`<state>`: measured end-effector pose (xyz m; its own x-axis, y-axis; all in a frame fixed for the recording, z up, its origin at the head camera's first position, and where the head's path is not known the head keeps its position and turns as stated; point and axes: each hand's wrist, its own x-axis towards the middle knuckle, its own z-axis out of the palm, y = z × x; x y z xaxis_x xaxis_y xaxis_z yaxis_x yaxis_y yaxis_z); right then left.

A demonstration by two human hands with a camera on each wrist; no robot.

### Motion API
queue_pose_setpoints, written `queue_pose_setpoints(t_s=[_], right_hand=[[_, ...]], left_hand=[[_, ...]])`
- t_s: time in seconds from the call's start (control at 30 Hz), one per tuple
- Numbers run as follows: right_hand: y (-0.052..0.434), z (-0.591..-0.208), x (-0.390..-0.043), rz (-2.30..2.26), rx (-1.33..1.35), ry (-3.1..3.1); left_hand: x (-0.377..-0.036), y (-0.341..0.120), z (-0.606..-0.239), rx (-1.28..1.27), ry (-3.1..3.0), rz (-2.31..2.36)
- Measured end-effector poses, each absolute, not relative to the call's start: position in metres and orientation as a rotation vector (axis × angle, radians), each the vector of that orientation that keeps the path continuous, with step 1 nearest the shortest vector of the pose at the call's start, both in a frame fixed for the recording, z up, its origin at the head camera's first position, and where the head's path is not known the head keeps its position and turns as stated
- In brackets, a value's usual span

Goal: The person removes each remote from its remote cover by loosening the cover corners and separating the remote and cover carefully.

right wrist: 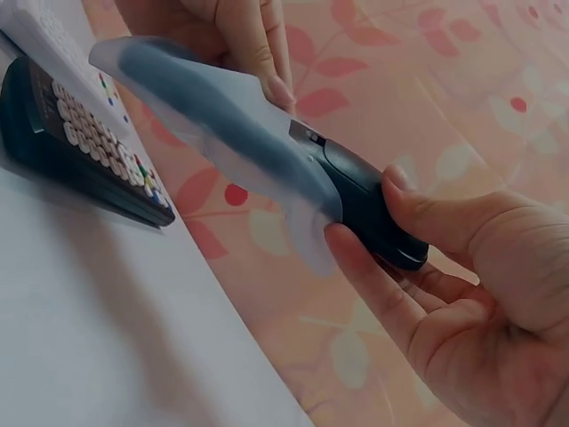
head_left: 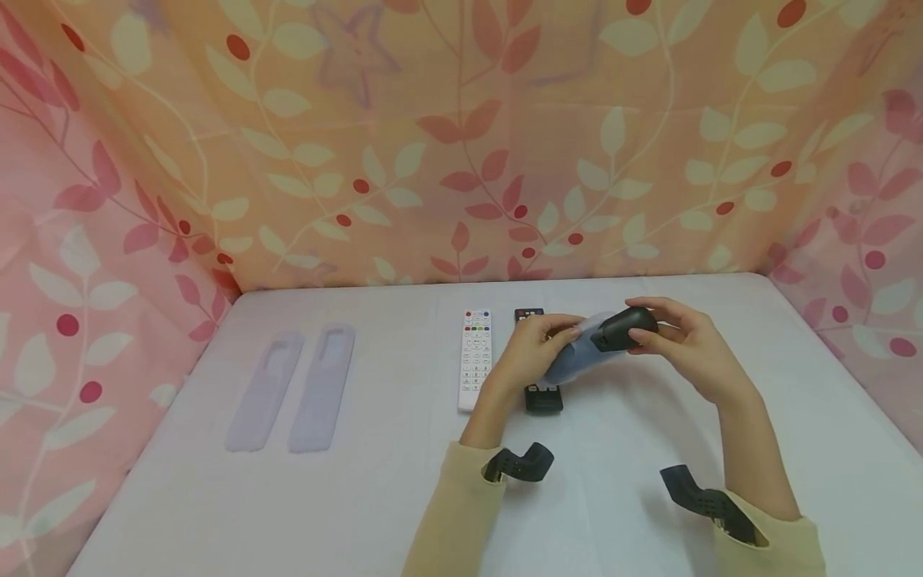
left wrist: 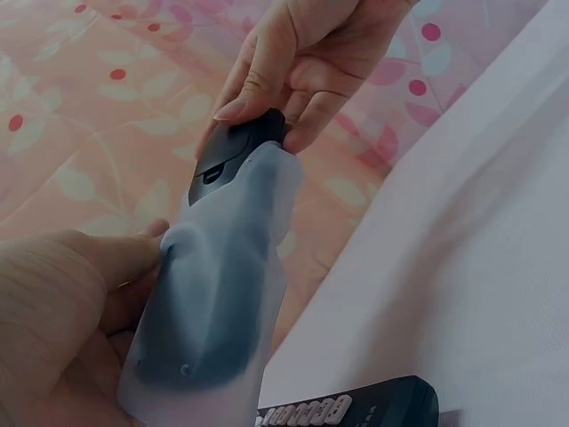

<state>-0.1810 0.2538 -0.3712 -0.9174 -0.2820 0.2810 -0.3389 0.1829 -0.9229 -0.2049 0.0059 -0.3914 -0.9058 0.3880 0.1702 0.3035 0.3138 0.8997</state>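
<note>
A black remote control (head_left: 622, 329) is partly inside a translucent bluish remote cover (head_left: 570, 365), held above the table. My left hand (head_left: 530, 353) grips the cover along its side. With thumb and fingers, my right hand (head_left: 692, 344) pinches the bare rounded end of the remote. In the left wrist view, most of the remote (left wrist: 233, 151) shows dark through the cover (left wrist: 209, 294), and a small slot is visible on its exposed part. The right wrist view shows the cover's loose edge hanging beside the remote (right wrist: 364, 200). Its button side cannot be made out.
A white remote (head_left: 475, 361) lies on the table, and another black remote (head_left: 544, 401) beside it is partly hidden by my left hand. Two pale translucent covers (head_left: 264, 393) (head_left: 322, 389) lie side by side at the left. Floral cloth (head_left: 461, 144) stands behind the white tabletop (head_left: 404, 497).
</note>
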Motion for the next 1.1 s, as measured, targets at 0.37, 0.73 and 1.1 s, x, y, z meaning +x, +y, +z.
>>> queue_pose_setpoints(t_s=[0.37, 0.73, 1.1], right_hand=[[0.251, -0.369, -0.179, 1.929, 0.545, -2.330], [0.252, -0.369, -0.179, 2.132, 0.531, -2.173], [0.253, -0.369, -0.180, 2.138, 0.481, -2.189]], left_hand=[[-0.203, -0.001, -0.393, 0.615, 2.513, 1.743], [-0.198, -0.014, -0.398, 0.484, 2.534, 1.877], [-0.194, -0.025, -0.404, 0.455, 2.501, 1.995]])
